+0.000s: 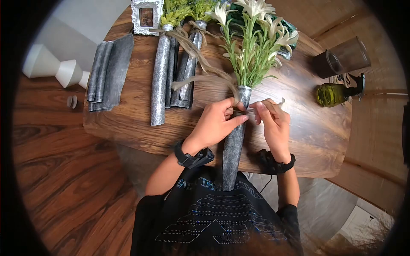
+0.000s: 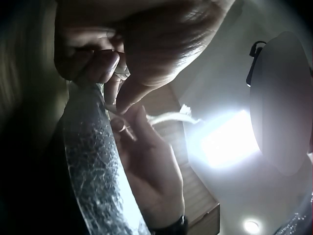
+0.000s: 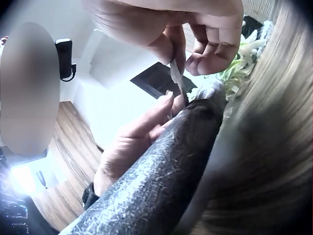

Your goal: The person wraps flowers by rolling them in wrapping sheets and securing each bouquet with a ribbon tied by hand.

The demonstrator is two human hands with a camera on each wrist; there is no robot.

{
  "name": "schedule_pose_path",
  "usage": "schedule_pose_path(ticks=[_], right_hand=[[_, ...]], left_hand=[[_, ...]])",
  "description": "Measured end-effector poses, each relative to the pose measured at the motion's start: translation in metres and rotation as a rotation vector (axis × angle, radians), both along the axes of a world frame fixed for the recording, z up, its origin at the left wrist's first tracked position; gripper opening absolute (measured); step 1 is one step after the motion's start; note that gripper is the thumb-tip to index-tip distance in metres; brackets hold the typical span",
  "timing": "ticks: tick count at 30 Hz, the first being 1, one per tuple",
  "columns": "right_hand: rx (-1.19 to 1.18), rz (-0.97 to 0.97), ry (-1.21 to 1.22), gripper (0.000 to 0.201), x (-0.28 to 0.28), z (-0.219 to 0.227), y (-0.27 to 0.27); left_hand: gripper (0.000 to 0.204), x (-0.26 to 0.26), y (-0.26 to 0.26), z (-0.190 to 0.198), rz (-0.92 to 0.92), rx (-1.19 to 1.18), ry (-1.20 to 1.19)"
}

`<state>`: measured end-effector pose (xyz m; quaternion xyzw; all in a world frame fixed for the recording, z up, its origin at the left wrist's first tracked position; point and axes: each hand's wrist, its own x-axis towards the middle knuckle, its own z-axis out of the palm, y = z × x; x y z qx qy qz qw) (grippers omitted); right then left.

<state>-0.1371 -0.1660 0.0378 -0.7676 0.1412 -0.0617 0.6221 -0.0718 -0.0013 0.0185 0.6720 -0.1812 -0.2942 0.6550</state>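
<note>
A bouquet of white artificial lilies rises from a long wrap of speckled dark silver paper, which leans towards the person's lap. Around the wrap's neck, just below the flowers, runs a thin brownish ribbon. My left hand grips the ribbon at the left side of the neck, its thumb across the front of the wrap. On the other side my right hand pinches the ribbon between thumb and forefinger, and a pale ribbon end sticks out past it.
Two wrapped green bunches tied with ribbon lie on the wooden table, left of the lilies. Farther left are rolled grey sheets. A white picture frame stands behind. A green spray bottle and a dark container are at the right.
</note>
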Motion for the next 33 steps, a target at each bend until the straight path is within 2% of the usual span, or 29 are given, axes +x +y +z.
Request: schedule_pose_path(ticks=[3,4,5,6,7,8,9,11,12,15,19,21,22,26,28,32,33], right_hand=[[-0.027,0.034,-0.072,0.016,0.007,-0.003,0.007],[-0.149,0.130,-0.185,0.015,0.012,0.000,0.007],[-0.150,0.129,-0.187,0.015,0.013,0.005,0.012],[-0.005,0.067,-0.205,0.022,0.013,0.013,0.020],[0.141,0.007,-0.222,0.030,0.014,0.018,0.025],[0.131,-0.009,-0.212,0.042,0.013,0.008,0.021],[0.129,-0.004,-0.212,0.042,0.011,0.000,0.017],[-0.033,0.004,-0.072,0.034,0.008,-0.012,0.012],[-0.102,0.040,-0.050,0.024,0.006,-0.018,0.012],[-0.242,0.036,-0.057,0.015,0.005,-0.018,0.015],[-0.154,-0.017,-0.118,0.012,0.006,-0.019,0.016],[-0.115,-0.008,-0.142,0.011,0.005,-0.021,0.015],[-0.073,0.004,-0.163,0.011,0.005,-0.021,0.014],[-0.058,0.122,-0.130,0.011,0.005,-0.017,0.011],[0.212,0.085,-0.008,0.011,0.004,-0.020,0.009],[0.247,-0.008,0.070,0.013,0.007,-0.018,0.012],[0.180,-0.044,0.082,0.012,0.007,-0.017,0.014]], left_hand=[[0.018,0.000,-0.008,-0.021,0.034,-0.051,-0.011],[0.015,0.001,-0.008,-0.021,0.077,-0.007,-0.147],[0.014,0.002,-0.008,-0.019,0.121,0.037,-0.282],[0.013,-0.002,-0.014,-0.016,0.227,-0.070,-0.243],[0.013,-0.002,-0.013,-0.017,0.230,-0.072,-0.244],[0.012,0.000,-0.011,-0.018,0.204,-0.073,-0.173],[0.012,0.000,-0.009,-0.018,0.177,-0.075,-0.103],[0.012,0.001,-0.008,-0.013,0.165,-0.106,-0.048],[0.012,0.001,-0.007,-0.012,0.149,-0.136,0.007],[0.010,0.001,-0.007,-0.017,0.119,-0.158,0.076],[0.016,0.004,-0.006,-0.021,0.101,-0.210,0.044],[0.027,0.008,-0.004,-0.026,0.158,-0.414,0.403],[0.034,0.009,-0.003,-0.027,0.157,-0.367,0.391],[0.034,0.010,-0.002,-0.026,0.163,-0.335,0.461],[0.036,0.011,-0.001,-0.028,0.124,-0.317,0.479],[0.035,0.012,0.000,-0.022,0.120,-0.317,0.387],[0.033,0.007,0.000,-0.016,0.124,-0.208,0.098]])
